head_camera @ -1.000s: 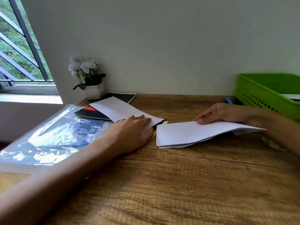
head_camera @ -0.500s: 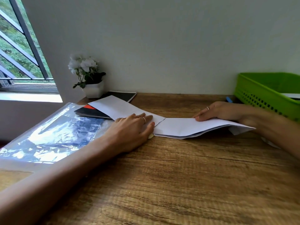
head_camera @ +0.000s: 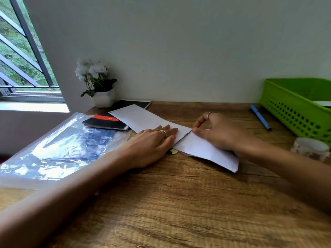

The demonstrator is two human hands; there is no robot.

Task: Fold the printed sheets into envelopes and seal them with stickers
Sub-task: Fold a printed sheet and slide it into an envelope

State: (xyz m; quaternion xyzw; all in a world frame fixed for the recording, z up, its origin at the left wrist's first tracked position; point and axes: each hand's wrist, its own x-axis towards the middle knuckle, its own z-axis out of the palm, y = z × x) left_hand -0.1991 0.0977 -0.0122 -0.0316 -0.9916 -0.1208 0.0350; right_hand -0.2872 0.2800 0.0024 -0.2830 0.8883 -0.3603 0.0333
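Folding is plainly under way, not finished: a white sheet (head_camera: pixel 179 138) lies on the wooden bench (head_camera: pixel 179 203) between the hands, one panel stretching back-left over a black and red notebook (head_camera: pixel 103 120), the other panel doubled over toward the right. No sticker is seen on it, so sealing is judged still to come — a roll of patterned tape (head_camera: pixel 310 148) waits at the right, beside a green basket (head_camera: pixel 293 108) in which a pale edge shows, perhaps a finished piece, though that cannot be told. A blue pen (head_camera: pixel 260 117) lies near the basket.

The left hand (head_camera: pixel 152 145) is laid flat on the left panel, fingers (head_camera: pixel 170 129) straight and together, pressing it down just short of the crease. The right hand (head_camera: pixel 218 133) rests on the folded panel, its fingertips curled and drawn in at the crease — whether the edge is pinched or only pressed cannot be told. Both forearms lie low over the bench, converging on the sheet. A clear plastic folder (head_camera: pixel 59 149) lies at the left.
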